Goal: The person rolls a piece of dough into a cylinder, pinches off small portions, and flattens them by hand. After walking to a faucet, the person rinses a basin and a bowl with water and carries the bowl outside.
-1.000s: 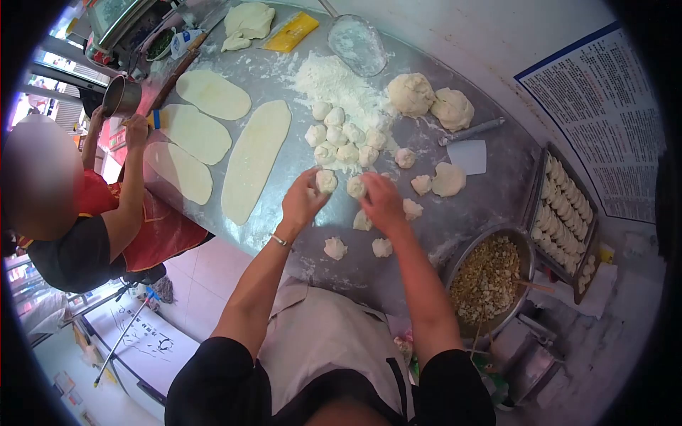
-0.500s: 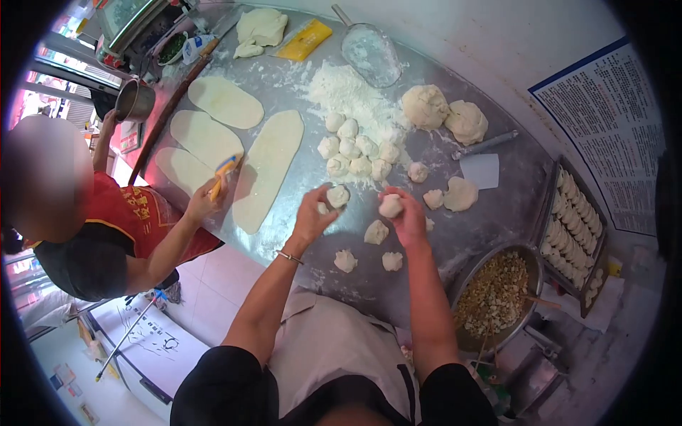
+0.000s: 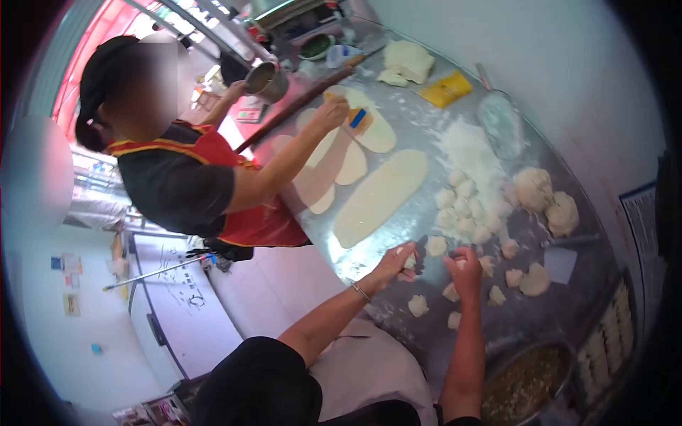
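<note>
My left hand (image 3: 398, 264), with a bracelet at the wrist, is curled round a small piece of dough (image 3: 410, 261) above the metal table. To its right my right hand (image 3: 464, 271) is closed round another dough piece (image 3: 462, 264), mostly hidden by the fingers. A loose dough lump (image 3: 436, 246) lies between and just beyond the hands. Nearer to me lies another lump (image 3: 418, 306). Several round dough balls (image 3: 465, 206) sit together beside the heap of flour (image 3: 469, 153).
A co-worker in a red apron (image 3: 249, 192) brushes long dough sheets (image 3: 380, 199) at the left and holds a metal pot (image 3: 267, 83). A filling bowl (image 3: 529, 380) and a tray of dumplings (image 3: 607, 341) stand at the lower right; a scoop (image 3: 501, 124) lies at the back.
The view has swung left, so the table appears further right. The co-worker's brush has moved to the far dough sheet. Both my hands still hold dough, with the fingers more closed.
</note>
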Demonstrator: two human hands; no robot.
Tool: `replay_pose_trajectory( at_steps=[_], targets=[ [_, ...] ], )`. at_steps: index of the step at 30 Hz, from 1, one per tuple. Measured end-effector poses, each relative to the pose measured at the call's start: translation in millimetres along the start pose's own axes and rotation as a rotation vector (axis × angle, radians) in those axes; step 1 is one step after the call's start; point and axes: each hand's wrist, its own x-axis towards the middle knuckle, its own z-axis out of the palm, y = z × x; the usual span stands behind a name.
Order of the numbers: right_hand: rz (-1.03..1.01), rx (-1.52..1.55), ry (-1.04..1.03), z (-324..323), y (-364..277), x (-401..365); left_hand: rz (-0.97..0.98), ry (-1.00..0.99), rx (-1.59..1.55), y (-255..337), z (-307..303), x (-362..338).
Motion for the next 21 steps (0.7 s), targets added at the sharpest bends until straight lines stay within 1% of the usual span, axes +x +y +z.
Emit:
replay_pose_trajectory(
  at_steps=[1,2,4,5,6,7,8,9,10,11,12,13,14,16,17,19,20,21],
  targets=[
    [-0.026,-0.215,0.009,0,-10,-3,-0.024,0.012,-0.056,0,-1,-4],
    [-0.130,-0.308,0.061,5,-10,-3,-0.069,-0.028,-0.210,-4,-7,-2],
    [-0.339,-0.488,0.184,15,-13,-2,0.009,0.001,-0.216,-5,-10,-9],
    [-0.315,-0.479,0.125,20,-15,0,0.043,0.006,-0.215,-5,-10,-11],
    [-0.281,-0.477,0.070,23,-22,2,0.014,0.002,-0.196,0,-12,-16],
    [-0.234,-0.484,0.018,23,-26,0,0.074,-0.010,-0.168,-11,-23,-7],
    [-0.260,-0.536,0.023,27,-28,2,0.114,-0.041,-0.148,-29,-28,2],
    [-0.265,-0.600,0.032,33,-23,8,0.124,-0.037,-0.171,-32,-28,3],
    [-0.324,-0.595,0.043,39,-12,15,0.127,-0.068,-0.214,-32,-32,3],
    [-0.331,-0.539,0.048,42,-3,19,0.125,-0.015,-0.227,-30,-26,3],
    [-0.410,-0.463,0.119,41,2,22,0.088,0.047,-0.199,-20,-20,-4],
    [-0.507,-0.381,0.200,38,3,26,0.081,0.028,-0.242,-18,-20,-3],
    [-0.311,-0.128,0.114,30,-3,24,0.071,0.022,-0.239,-15,-21,-4],
    [0.066,0.406,-0.069,13,-20,8,0.148,0.021,-0.088,-13,-12,-8],
    [0.103,0.515,-0.080,5,-22,-2,0.201,0.013,0.014,-11,-9,-6],
    [0.157,0.737,-0.101,-5,-23,-16,0.571,0.040,0.461,-16,-7,17],
    [0.180,0.678,-0.078,-8,-21,-19,0.759,0.055,0.682,-20,-6,28],
    [0.202,0.618,-0.059,-10,-19,-20,0.846,0.125,0.837,-14,1,31]
  ],
)
